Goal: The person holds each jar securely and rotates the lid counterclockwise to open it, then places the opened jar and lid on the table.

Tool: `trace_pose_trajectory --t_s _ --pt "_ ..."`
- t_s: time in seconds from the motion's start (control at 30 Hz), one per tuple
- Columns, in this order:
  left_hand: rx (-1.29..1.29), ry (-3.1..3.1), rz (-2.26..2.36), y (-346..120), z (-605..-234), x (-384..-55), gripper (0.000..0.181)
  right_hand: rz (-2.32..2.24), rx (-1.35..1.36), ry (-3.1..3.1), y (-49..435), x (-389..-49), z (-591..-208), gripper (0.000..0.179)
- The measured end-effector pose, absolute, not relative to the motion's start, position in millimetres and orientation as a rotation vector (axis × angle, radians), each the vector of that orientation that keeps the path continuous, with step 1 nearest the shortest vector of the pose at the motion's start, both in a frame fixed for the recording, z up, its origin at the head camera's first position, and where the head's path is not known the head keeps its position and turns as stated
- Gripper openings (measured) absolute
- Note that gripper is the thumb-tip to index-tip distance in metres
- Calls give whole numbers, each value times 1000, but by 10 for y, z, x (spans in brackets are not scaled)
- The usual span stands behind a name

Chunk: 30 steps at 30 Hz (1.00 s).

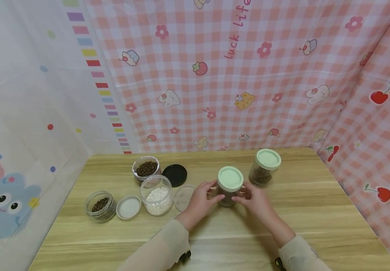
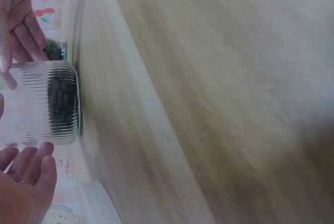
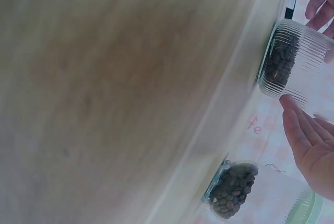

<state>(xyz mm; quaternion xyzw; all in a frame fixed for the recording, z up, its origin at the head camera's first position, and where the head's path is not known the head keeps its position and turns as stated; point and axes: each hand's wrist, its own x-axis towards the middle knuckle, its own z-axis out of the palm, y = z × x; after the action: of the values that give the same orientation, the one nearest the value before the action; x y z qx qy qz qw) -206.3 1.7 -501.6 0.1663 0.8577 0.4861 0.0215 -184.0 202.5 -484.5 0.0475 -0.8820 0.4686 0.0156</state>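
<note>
A clear ribbed jar (image 1: 228, 198) with a pale green lid (image 1: 230, 178) stands upright on the wooden table, dark brown bean-like pieces in its lower part. My left hand (image 1: 199, 201) is at its left side and my right hand (image 1: 255, 199) at its right, thumbs toward the front. In the left wrist view, the left hand (image 2: 28, 187) has loosely bent fingers close to the ribbed wall. Nearly straight fingers of the right hand (image 3: 310, 138) reach the jar in the right wrist view; firm contact is hard to tell.
Another green-lidded jar (image 1: 261, 174) of brown pieces stands behind right. On the left are an open jar of brown pellets (image 1: 146, 169), a black lid (image 1: 175, 175), a jar of white flakes (image 1: 157, 199), a clear lid (image 1: 182, 198), a white lid (image 1: 128, 207) and a low jar (image 1: 100, 206).
</note>
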Motion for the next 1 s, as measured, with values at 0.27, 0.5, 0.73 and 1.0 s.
trace_pose_trajectory --t_s 0.27,0.5,0.73,1.0 --pt "529 2712 1460 -69 -4961 -1913 60 1438 139 -2783 1973 -1754 -4830 65" --pt "507 2733 1457 -148 -4978 -1804 60 1459 140 -2788 1921 -1667 -4814 67" --pt "512 2766 1450 -252 -4998 -1666 59 1543 161 -2778 1845 -1572 -4812 63" --pt "488 2742 1479 -391 -4989 -1525 57 1519 271 -2781 1760 -1486 -4794 59"
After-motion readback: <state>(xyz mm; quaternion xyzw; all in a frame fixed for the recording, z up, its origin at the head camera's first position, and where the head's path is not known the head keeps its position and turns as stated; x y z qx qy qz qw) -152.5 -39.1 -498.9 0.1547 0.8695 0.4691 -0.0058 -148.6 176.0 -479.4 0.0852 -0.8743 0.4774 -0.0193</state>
